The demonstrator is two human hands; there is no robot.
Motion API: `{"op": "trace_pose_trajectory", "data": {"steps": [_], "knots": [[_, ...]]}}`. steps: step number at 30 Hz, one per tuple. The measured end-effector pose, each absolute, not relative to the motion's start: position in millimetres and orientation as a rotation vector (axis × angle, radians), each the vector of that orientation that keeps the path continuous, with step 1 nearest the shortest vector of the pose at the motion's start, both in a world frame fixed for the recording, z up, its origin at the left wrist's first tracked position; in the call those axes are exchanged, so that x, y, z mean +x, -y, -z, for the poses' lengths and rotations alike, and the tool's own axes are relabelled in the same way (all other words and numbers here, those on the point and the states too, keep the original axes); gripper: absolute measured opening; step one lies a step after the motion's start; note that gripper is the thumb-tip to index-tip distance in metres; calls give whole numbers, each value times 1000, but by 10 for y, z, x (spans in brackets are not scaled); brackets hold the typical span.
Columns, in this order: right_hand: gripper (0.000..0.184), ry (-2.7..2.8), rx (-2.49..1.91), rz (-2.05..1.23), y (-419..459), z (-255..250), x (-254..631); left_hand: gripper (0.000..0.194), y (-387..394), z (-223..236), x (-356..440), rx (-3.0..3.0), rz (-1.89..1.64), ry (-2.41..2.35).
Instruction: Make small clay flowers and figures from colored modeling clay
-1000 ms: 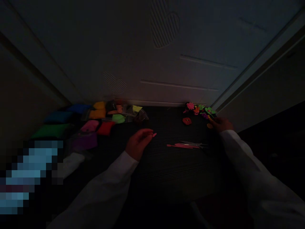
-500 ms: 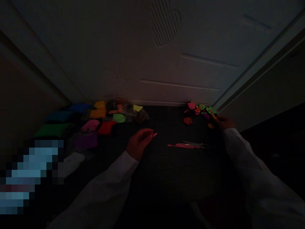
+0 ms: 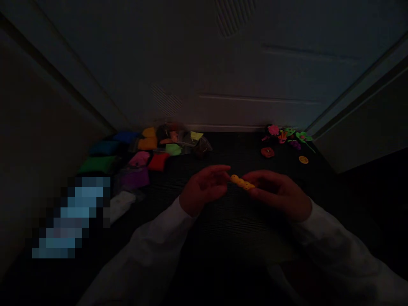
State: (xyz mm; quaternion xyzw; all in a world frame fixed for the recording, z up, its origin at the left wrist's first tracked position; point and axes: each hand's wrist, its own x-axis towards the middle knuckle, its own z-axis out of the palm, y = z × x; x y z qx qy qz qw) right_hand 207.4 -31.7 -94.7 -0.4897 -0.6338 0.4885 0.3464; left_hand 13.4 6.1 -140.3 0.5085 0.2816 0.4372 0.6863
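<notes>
My right hand pinches a yellow-orange clay piece between thumb and fingers. This piece is a short row of round lumps with small dark dots, tilted down to the right. Close to its left end is my left hand, the fingers curved and the thumb apart from the index finger. One left fingertip comes up to the piece; whether it touches I cannot tell. No pink bit shows in the left hand now. The picture is very dark, and the table under the right hand is hard to make out.
Packs of coloured clay, among them a green pack, a red pack and a purple pack, lie at left. Small clay shapes, including a red one, a yellow disc and a green flower, are at back right. A panelled wall rises behind.
My right hand has brought the yellow-orange clay piece from the far right to the middle. The left hand's fingers have spread, and its pink bit is out of sight. The view has shifted.
</notes>
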Motion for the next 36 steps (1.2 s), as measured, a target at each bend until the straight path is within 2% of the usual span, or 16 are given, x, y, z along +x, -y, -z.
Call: {"op": "trace_pose_trajectory", "data": {"steps": [4,12,17,19,25,29,36], "knots": [[28,1614,-1168,-1268,286,992,1958,47,-12,1357,130,1093,-950,-609],[24,1600,-1138,-1312,331,1080,1885,24,-8,1335,116,1219,-930,-807],[47,1608,-1102,-1253,357,1129,1864,20,-5,1340,110,1219,-953,-775],[49,1629,-1116,-1159,366,1154,1852,20,-2,1351,111,1211,-956,-794],[31,1773,-1229,-911,386,1201,1859,20,-5,1362,114,1236,-948,-839],[26,1831,-1248,-840,389,1202,1860,17,-7,1351,115,1224,-946,-816],[22,1830,-1301,-610,353,1261,1835,42,-30,1473,157,1016,-911,-775]]}}
